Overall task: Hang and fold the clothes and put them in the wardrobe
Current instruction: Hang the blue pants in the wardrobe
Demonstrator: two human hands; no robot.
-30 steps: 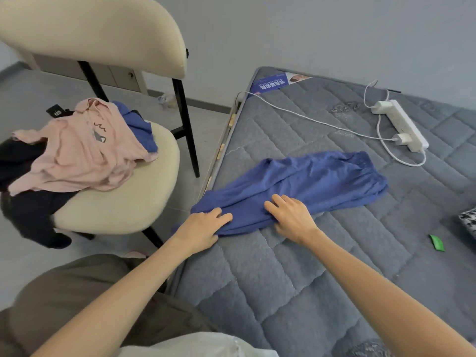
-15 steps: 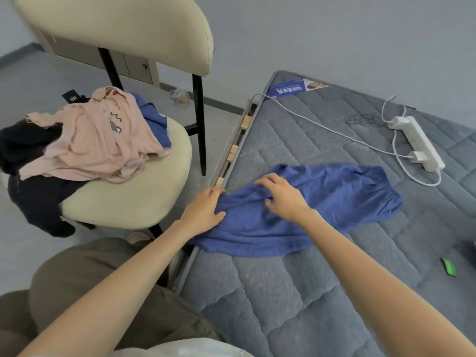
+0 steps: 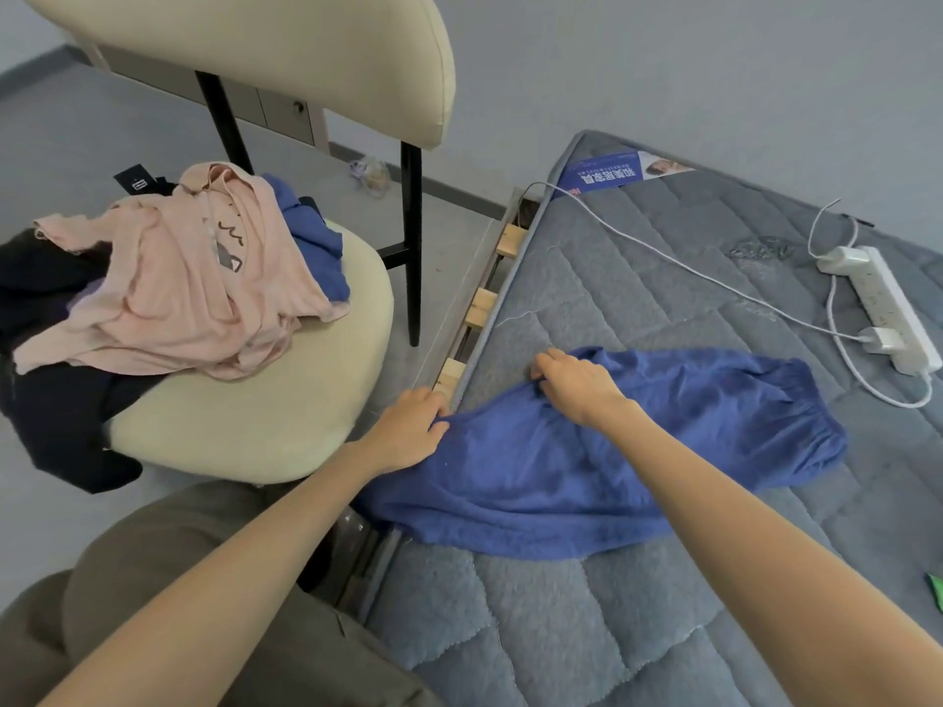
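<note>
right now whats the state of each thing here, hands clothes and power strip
left hand: grips blue garment edge
right hand: pinches blue garment's far edge
blue garment: laid out on mattress, one end over its side
pink top: crumpled on chair
power strip: two adapters plugged in

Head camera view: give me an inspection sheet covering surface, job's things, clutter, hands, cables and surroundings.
Surface: grey quilted mattress.
Job's things: blue garment spread on the mattress, one end over its edge; pink garment and dark clothes heaped on the chair.
Clutter: small green item at the right edge.
Hands: left hand and right hand both grip the blue garment.
Cables: white cable and power strip on the mattress.
Surroundings: grey floor, wall, low cabinet.
</note>
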